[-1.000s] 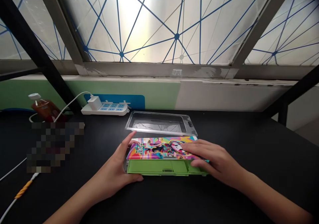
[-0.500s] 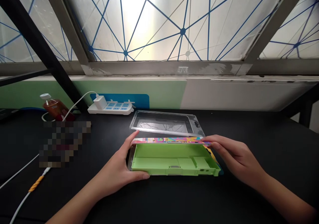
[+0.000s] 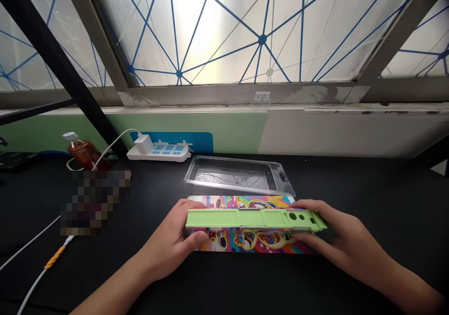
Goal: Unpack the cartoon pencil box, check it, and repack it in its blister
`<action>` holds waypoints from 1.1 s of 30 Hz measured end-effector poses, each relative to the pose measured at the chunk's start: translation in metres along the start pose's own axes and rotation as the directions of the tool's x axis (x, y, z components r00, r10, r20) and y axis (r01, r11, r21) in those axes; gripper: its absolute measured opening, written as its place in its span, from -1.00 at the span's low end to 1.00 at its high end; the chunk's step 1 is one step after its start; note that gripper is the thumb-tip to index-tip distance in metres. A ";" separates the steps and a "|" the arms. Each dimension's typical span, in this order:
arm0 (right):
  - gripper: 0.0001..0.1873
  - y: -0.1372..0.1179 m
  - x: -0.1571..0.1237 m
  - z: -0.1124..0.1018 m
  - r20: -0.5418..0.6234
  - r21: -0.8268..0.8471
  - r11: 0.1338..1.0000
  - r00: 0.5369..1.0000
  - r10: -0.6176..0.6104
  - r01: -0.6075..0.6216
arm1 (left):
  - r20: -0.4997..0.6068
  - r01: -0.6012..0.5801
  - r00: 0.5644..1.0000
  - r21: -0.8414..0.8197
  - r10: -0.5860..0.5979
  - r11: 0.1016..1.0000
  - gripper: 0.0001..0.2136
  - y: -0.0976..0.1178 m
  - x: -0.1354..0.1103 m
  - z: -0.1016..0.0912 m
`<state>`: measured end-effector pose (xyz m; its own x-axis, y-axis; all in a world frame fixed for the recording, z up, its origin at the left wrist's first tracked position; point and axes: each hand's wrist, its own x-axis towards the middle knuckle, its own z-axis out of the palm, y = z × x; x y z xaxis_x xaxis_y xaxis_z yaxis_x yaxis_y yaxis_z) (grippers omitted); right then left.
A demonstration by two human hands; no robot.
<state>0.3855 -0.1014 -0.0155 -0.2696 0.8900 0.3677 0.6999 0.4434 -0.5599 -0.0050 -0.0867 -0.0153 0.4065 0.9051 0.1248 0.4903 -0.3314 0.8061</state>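
Okay: left hand (image 3: pixel 168 242) and right hand (image 3: pixel 338 231) grasp green plastic tray (image 3: pixel 245 218) above printed cover (image 3: pixel 252 242)

Both hands are closed round the tray's ends, clenched on it, not released; the tray stands edge-on, just above the colourful cover, holes showing at its right end; whether it is still joined to the cover, cannot tell; the cover lies flat on the black tabletop (image 3: pixel 386 193), out of its packaging; nothing else sits in the hands; just beyond lies an empty clear plastic blister tray (image 3: pixel 228 177); further left are a power strip (image 3: pixel 168 153) with a white charger (image 3: pixel 143 144) plugged in, and a bottle of brown liquid (image 3: pixel 84 153); furthest off, a frosted window (image 3: pixel 217 30) with blue lines.
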 end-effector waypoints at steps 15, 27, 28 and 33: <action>-0.55 -0.007 0.023 -0.001 0.238 0.013 0.984 0.957 0.168 -0.176 | 0.012 0.073 0.997 0.086 -0.075 0.994 -0.13 0.001 -0.002 0.005; -0.70 -0.032 0.038 0.012 0.185 -0.301 0.883 0.930 -0.316 0.360 | -0.040 0.004 0.999 0.176 0.003 0.984 0.11 -0.006 -0.005 0.009; -0.67 -0.039 0.042 0.015 0.205 -0.300 0.881 0.927 -0.315 0.366 | -0.057 0.010 0.998 0.179 0.000 0.984 0.12 -0.004 -0.005 0.010; -0.64 -0.067 0.061 0.043 0.295 -0.297 0.907 0.932 -0.211 0.299 | -0.090 0.001 0.996 0.220 0.019 0.976 0.16 0.002 -0.005 0.012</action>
<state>0.2940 -0.0724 0.0129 -0.5938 0.7673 0.2421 0.7503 0.6367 -0.1777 0.0032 -0.0950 -0.0211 0.3446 0.9189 0.1920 0.6480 -0.3809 0.6595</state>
